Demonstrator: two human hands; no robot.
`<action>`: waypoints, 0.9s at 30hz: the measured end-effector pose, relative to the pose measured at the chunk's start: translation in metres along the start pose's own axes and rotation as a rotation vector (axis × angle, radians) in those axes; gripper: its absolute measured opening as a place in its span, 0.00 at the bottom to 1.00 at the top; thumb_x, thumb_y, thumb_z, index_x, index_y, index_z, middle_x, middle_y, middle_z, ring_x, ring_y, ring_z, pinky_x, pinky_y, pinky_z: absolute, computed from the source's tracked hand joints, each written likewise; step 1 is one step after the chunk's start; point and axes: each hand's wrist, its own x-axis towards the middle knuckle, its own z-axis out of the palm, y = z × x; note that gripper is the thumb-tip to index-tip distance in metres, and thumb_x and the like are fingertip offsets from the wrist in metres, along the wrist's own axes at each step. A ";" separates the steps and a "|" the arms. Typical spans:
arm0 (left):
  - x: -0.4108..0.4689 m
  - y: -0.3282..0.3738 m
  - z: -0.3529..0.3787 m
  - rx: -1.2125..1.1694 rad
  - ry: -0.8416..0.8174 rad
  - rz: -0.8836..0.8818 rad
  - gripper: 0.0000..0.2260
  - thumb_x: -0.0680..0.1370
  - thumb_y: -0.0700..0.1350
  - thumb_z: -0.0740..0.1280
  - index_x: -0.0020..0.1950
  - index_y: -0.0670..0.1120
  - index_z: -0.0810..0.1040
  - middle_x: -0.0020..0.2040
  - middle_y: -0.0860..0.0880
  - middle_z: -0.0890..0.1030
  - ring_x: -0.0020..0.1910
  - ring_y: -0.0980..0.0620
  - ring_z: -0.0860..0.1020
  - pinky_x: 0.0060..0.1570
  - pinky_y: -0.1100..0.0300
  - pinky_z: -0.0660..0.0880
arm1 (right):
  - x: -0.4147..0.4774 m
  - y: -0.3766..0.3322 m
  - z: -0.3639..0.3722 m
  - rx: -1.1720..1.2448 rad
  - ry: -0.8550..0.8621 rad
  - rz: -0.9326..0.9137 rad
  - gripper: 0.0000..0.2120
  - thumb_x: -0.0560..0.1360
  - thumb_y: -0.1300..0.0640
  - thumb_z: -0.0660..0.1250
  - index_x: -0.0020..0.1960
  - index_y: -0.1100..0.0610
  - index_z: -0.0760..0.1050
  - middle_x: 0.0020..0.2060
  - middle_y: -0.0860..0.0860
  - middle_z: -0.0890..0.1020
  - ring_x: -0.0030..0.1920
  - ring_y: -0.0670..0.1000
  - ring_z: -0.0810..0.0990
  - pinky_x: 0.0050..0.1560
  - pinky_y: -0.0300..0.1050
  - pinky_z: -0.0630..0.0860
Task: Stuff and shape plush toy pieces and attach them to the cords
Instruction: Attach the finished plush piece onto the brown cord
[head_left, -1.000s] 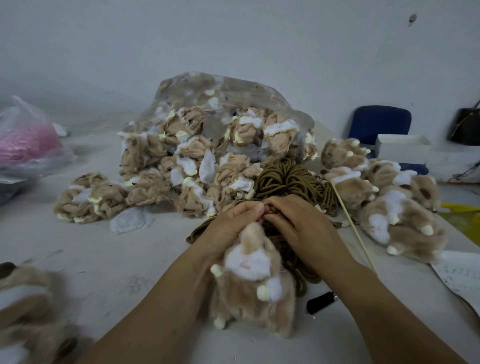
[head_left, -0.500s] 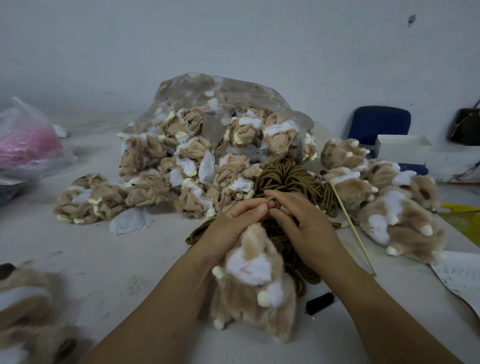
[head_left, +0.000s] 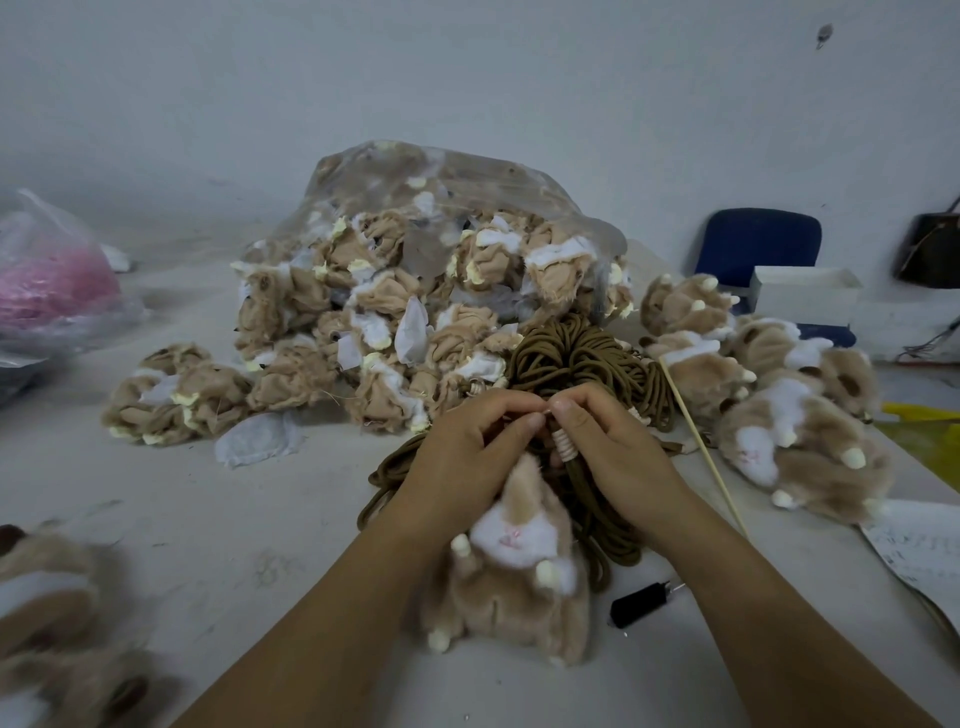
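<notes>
A stuffed tan-and-white plush toy lies on the grey table, nearest the camera, head pointing away. Just beyond its head the left hand and right hand meet, fingertips pinched together on a pale ribbed fitting at the end of a brown cord; both are closed on it. Right of the toy lie a small black tool and a thin wooden stick, with a sheet of paper further right. Left of the toy, at the frame edge, sit blurred plush pieces. Behind the hands, a bundle of brown cords is heaped, partly hidden by the knuckles. Right of the toy and further back, finished plush toys are piled. Beyond the cords, a clear plastic bag lies open, spilling unstuffed plush skins onto the table. Far left of the toy, another plastic bag holds something pink. Furthest right stand a blue chair and a white box.
</notes>
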 end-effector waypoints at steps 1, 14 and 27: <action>0.000 0.000 0.001 0.022 0.005 0.033 0.13 0.80 0.41 0.68 0.51 0.61 0.80 0.48 0.61 0.82 0.51 0.64 0.79 0.50 0.72 0.73 | 0.000 0.000 0.000 0.046 0.001 0.028 0.08 0.78 0.46 0.61 0.45 0.46 0.76 0.34 0.43 0.80 0.36 0.43 0.79 0.37 0.35 0.75; 0.001 0.003 0.000 -0.162 0.013 -0.049 0.15 0.79 0.40 0.69 0.48 0.62 0.83 0.48 0.57 0.84 0.49 0.63 0.81 0.49 0.71 0.74 | -0.001 0.000 0.001 0.373 -0.041 0.094 0.14 0.72 0.47 0.64 0.50 0.58 0.74 0.33 0.48 0.78 0.35 0.46 0.75 0.36 0.37 0.75; -0.003 0.004 0.002 -0.296 -0.031 -0.125 0.07 0.80 0.38 0.67 0.52 0.48 0.82 0.41 0.49 0.85 0.42 0.54 0.84 0.43 0.65 0.78 | -0.002 0.005 0.000 0.339 -0.066 0.089 0.07 0.74 0.48 0.65 0.48 0.48 0.80 0.39 0.48 0.81 0.41 0.47 0.78 0.42 0.40 0.76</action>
